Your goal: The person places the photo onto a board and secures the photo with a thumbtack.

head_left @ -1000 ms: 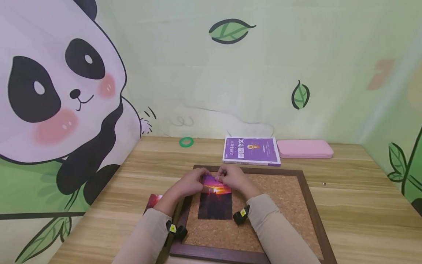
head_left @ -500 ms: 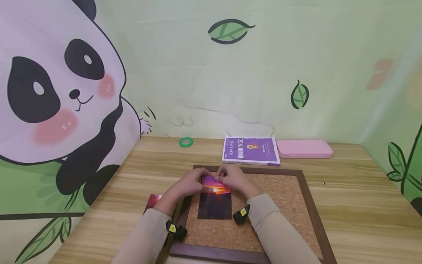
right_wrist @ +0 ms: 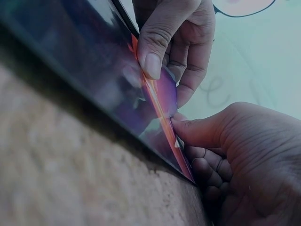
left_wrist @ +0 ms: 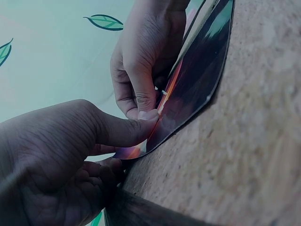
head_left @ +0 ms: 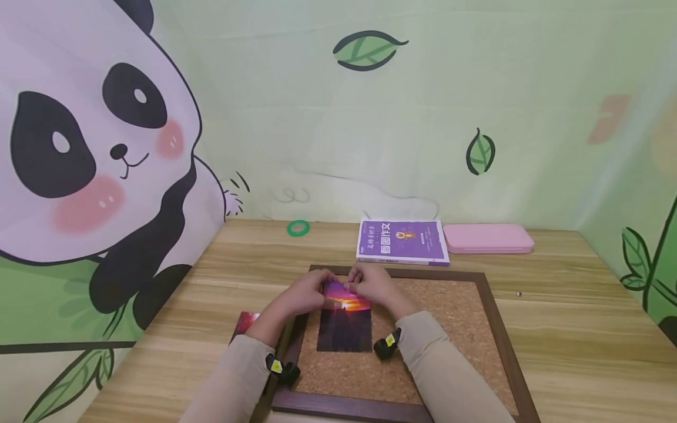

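Steadying photo [head_left: 345, 329], lower centre of frame | left hand [head_left: 304, 292]: pinching upper-left edge | right hand [head_left: 378, 286]: pinching top edge | two-sided grip likely keeps sheet square on corkboard [head_left: 460, 314]

Pale green wall [head_left: 264, 88], leaf print [head_left: 368, 50] at 12 o'clock, panda print [head_left: 79, 153] at 9–10; light streak [head_left: 629, 129] at 2–3; wood-grain table [head_left: 571, 341] towards 6.

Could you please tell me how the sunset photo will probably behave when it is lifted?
The sunset photo would probably flex, since it appears to bend near the left hand. It is likely light, as its edge looks thin. It may feel slippery, because its face looks glossy.
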`<state>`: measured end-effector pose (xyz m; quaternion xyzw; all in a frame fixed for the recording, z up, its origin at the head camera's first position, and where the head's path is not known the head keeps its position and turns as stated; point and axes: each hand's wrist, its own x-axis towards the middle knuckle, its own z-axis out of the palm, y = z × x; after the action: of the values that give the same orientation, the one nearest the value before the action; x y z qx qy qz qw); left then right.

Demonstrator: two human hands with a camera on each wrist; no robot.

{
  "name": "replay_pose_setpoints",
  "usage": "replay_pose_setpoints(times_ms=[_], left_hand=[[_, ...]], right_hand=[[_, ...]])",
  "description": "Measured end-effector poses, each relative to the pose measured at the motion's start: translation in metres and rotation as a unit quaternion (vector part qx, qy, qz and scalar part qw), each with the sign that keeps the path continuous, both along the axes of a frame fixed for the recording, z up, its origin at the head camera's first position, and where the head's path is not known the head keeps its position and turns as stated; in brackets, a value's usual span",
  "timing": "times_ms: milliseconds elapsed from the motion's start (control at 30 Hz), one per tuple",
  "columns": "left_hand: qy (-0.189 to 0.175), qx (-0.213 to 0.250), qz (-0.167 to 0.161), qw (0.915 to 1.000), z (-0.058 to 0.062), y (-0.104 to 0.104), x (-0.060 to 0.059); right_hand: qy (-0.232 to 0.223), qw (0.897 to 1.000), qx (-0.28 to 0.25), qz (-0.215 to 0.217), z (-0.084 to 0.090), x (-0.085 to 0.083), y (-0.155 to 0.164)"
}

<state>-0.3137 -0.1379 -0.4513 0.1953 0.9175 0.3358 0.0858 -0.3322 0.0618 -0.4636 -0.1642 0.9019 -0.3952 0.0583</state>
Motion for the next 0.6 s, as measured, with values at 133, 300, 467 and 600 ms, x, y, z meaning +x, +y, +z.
replay_pose_setpoints(times_ms=[133,300,467,600], left_hand=[[0.001,0.001,0.000,1.0000,0.0001,0.0003,0.0001],[0.003,-0.001,-0.001,1.0000,-0.0013,-0.0002,-0.0007],[0.002,-0.005,-0.004,1.0000,-0.0025,-0.0009,-0.0018],[0.004,-0.011,0.006,0.9999,-0.0019,-0.0014,-0.0011]], right_hand=[[0.006,1.000,0.003,0.001,-0.0017,-0.0012,-0.0002],[0.006,1.000,0.000,0.003,-0.0017,-0.0013,0.0000],[0.003,1.000,0.001,0.004,-0.0004,-0.0008,-0.0001],[0.004,1.000,0.003,0.003,-0.0003,-0.0005,-0.0005]])
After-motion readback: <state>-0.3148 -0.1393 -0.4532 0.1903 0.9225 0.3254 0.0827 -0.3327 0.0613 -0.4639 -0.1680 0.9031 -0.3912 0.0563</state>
